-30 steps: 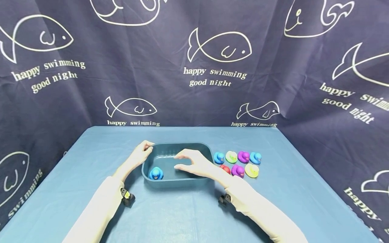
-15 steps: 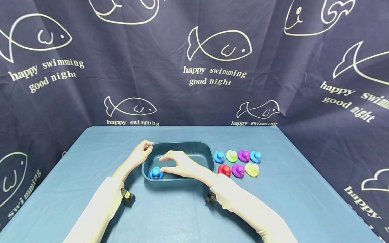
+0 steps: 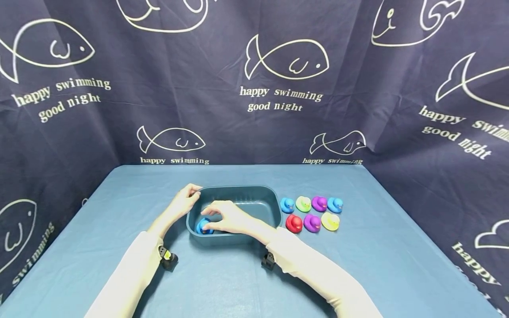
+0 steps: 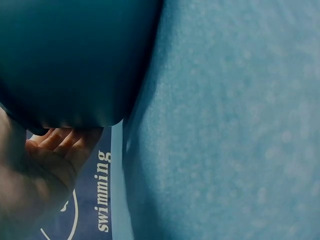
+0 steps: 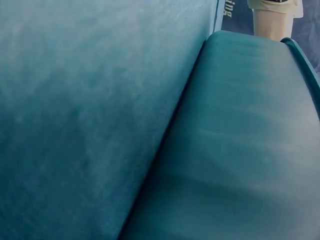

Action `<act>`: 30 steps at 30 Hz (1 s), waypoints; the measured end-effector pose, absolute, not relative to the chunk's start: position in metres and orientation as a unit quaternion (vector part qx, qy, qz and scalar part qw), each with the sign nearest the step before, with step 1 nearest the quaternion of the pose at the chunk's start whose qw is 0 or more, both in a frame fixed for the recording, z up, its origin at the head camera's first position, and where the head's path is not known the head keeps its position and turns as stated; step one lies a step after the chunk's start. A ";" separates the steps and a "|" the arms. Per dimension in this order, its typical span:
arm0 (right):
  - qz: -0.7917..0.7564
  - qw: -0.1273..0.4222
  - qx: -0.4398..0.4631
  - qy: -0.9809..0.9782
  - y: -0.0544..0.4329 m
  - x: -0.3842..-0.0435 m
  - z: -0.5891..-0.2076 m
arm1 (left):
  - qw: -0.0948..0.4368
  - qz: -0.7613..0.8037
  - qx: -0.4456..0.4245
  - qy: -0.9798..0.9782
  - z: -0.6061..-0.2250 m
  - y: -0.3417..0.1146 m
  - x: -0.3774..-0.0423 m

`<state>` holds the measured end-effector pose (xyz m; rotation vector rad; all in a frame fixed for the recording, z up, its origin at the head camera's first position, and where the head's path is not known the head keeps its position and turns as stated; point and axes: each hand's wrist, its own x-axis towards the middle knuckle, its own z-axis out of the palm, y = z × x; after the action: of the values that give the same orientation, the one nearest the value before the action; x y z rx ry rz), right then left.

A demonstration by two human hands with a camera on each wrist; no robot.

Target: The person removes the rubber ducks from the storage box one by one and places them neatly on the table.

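Note:
A dark teal rectangular box (image 3: 234, 240) stands on the table, its outer wall (image 4: 75, 65) filling much of the left wrist view. My left hand (image 3: 184, 198) grips the box at its left rear corner; in the left wrist view its fingers (image 4: 70, 142) lie along the outside of the wall. Inside the front left corner of the box sits a blue rubber duck (image 3: 200, 225). My right hand (image 3: 232, 218) reaches over the front rim and pinches this duck between thumb and fingers. The right wrist view shows only the box's outer side (image 5: 240, 140), with the right hand hidden.
Right of the box, rubber ducks stand in two rows: blue ones (image 3: 287, 205), a green one (image 3: 303, 204), purple ones (image 3: 312, 223), a red one (image 3: 294, 224) and a yellow one (image 3: 330, 221). A blue cloth (image 3: 222, 282) covers the table. Dark fish-print curtains (image 3: 222, 110) hang behind.
My right hand has moved left across the box to the blue duck and closed on it. The red duck has come into full view. My left hand has stayed at the corner.

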<state>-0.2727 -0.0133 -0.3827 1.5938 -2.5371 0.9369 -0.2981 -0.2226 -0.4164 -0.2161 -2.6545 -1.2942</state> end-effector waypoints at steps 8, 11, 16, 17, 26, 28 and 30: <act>0.280 -0.015 0.555 -0.784 -0.014 -0.275 -0.387 | 0.097 -0.430 -0.078 -0.894 -0.416 -0.222 -0.296; 0.276 -0.017 0.558 -0.782 -0.014 -0.275 -0.388 | 0.100 -0.429 -0.077 -0.895 -0.416 -0.223 -0.296; 0.321 -0.053 0.527 -0.785 -0.013 -0.274 -0.388 | 0.105 -0.431 -0.076 -0.893 -0.416 -0.223 -0.296; 0.323 -0.055 0.522 -0.788 -0.013 -0.273 -0.387 | 0.106 -0.432 -0.077 -0.892 -0.416 -0.223 -0.296; 0.288 -0.022 0.502 -0.815 -0.013 -0.273 -0.386 | 0.112 -0.437 -0.082 -0.889 -0.416 -0.222 -0.296; 0.288 -0.021 0.496 -0.819 -0.013 -0.272 -0.386 | 0.112 -0.440 -0.081 -0.887 -0.415 -0.222 -0.296; 0.287 -0.023 0.489 -0.824 -0.014 -0.272 -0.386 | 0.111 -0.441 -0.080 -0.887 -0.415 -0.222 -0.297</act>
<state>-0.2723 -0.0135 -0.3862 1.5585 -2.6258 0.9137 -0.2966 -0.2218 -0.4147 -0.2347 -2.6045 -1.2965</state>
